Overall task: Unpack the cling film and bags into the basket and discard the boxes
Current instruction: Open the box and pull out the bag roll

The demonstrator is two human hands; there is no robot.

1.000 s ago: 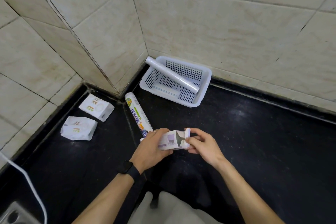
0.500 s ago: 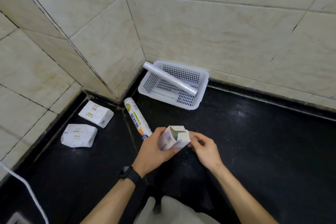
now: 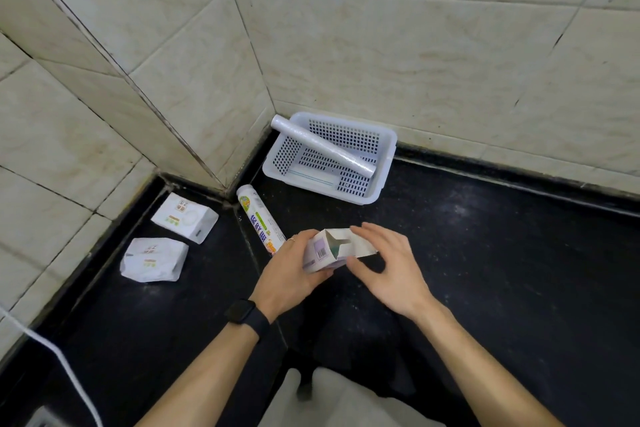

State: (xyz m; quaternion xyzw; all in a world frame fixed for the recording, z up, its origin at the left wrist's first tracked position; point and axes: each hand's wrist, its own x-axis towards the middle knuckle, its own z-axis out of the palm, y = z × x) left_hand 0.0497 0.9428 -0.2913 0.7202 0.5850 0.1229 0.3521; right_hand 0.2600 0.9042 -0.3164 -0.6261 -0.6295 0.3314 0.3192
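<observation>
We hold the box [image 3: 329, 251] with our left hand [image 3: 289, 276], the fingers wrapped around its lower part, above the black counter [image 3: 502, 270]. The top flaps stand open. Our right hand [image 3: 388, 267] is spread, fingers loose, just beside the open end and perhaps touching a flap; it grips nothing firmly.

The box looks like thin card, very light and easy to crush, so we judge it is better to hold it on the side walls, not on the flaps. What is inside we cannot see.

A clear roll [image 3: 323, 146] lies tilted in the white basket [image 3: 382, 163] in the corner, one end over the rim. A printed roll [image 3: 261, 220] lies on the counter between basket and hands, probably smooth and ready to roll away. Two white packs [image 3: 185, 217] [image 3: 154, 260] lie near the left wall; they seem soft.

On the box we see a barcode on a purple panel. The printed roll has large blue characters, which we cannot read.
</observation>
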